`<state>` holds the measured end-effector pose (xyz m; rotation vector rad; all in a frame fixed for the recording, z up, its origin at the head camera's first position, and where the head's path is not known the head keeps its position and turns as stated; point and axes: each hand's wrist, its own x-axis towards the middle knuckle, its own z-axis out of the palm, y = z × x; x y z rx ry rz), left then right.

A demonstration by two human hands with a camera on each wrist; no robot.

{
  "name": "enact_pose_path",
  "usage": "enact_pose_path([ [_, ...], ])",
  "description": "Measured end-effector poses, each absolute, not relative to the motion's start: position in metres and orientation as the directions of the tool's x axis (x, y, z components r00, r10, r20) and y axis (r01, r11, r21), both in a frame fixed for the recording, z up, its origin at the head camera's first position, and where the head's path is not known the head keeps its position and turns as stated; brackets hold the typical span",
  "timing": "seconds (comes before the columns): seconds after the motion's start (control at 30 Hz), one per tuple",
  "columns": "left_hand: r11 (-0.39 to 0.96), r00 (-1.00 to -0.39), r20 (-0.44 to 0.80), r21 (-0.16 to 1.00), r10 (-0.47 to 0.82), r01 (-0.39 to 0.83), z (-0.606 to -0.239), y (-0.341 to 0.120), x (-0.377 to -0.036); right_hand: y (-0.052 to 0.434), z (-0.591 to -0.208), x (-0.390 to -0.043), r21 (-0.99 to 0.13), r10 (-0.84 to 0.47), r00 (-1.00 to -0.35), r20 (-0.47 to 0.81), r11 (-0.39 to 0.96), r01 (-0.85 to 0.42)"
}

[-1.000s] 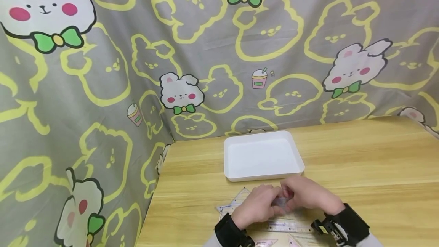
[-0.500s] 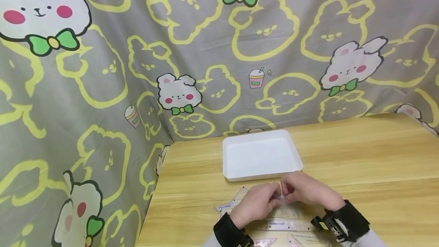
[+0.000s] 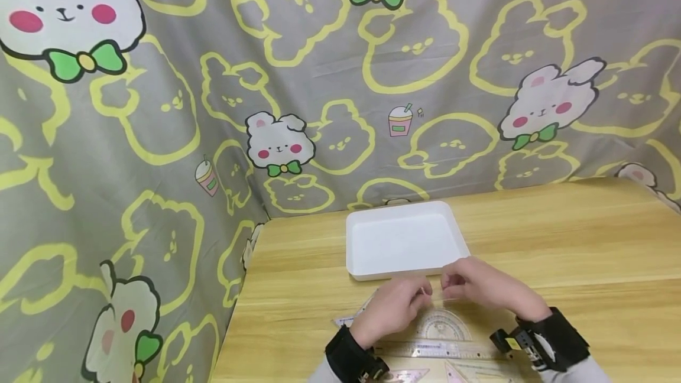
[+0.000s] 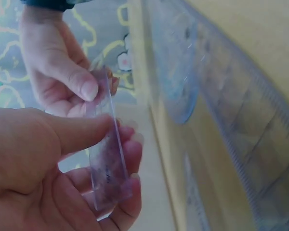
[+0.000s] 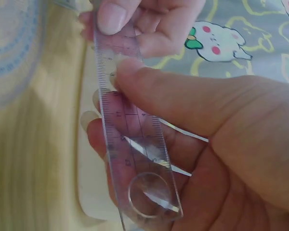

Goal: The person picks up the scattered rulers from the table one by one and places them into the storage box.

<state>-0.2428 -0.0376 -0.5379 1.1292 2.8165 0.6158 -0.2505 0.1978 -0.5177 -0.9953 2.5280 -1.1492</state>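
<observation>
While the head view showed the shallow white plastic tray (image 3: pixel 407 241) empty, both wrist views showed the left hand (image 4: pixel 48 163) and right hand (image 5: pixel 207 139) pinching the short clear plastic ruler (image 5: pixel 135 144) aloft, near it, not yet placed

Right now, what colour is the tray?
Plain white tray; head view shows it best.

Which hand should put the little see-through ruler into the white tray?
Probably the right hand: it grips the small clear ruler along more of its length and sits nearer the white tray than the left hand.
</observation>
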Motion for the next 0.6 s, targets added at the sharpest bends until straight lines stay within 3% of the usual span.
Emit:
enact_pose_path([
  [0.3, 0.566, -0.751, 0.202, 0.542, 0.629, 0.621, -0.525, -0.049, -0.254, 0.211, -0.513, -0.255, -0.750, -0.622, -0.758, 0.197, 0.401, -0.525],
  [0.6, 0.541, -0.782, 0.226, 0.610, 0.581, 0.579, -0.511, -0.054, -0.268, 0.204, -0.506, -0.259, -0.717, -0.459, -0.843, 0.281, 0.483, -0.503],
])
